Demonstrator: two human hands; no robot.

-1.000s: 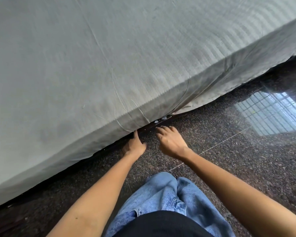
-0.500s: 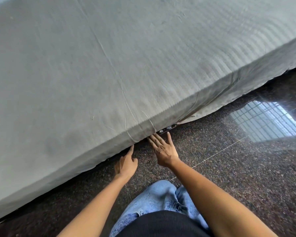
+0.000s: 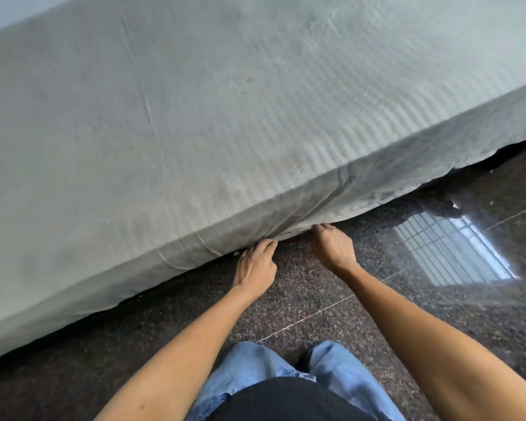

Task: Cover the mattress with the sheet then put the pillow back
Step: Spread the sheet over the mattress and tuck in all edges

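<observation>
A pale grey-green sheet (image 3: 225, 123) lies spread over the mattress and hangs down its near side. My left hand (image 3: 254, 265) pinches the sheet's lower hem at the bottom of the mattress side. A short way to the right, my right hand (image 3: 333, 246) grips the same hem with curled fingers. The fabric between and above the hands is pulled into creases. No pillow is in view.
A dark, glossy speckled stone floor (image 3: 331, 299) runs along the bed, with a window reflection (image 3: 450, 250) at the right. My legs in blue jeans (image 3: 264, 372) stand close to the bed. A dark gap (image 3: 468, 171) shows under the bed at the right.
Both hands have moved right along the bed's lower edge and closed on the sheet's hem; half a second ago the right hand had spread fingers. The view has shifted right.
</observation>
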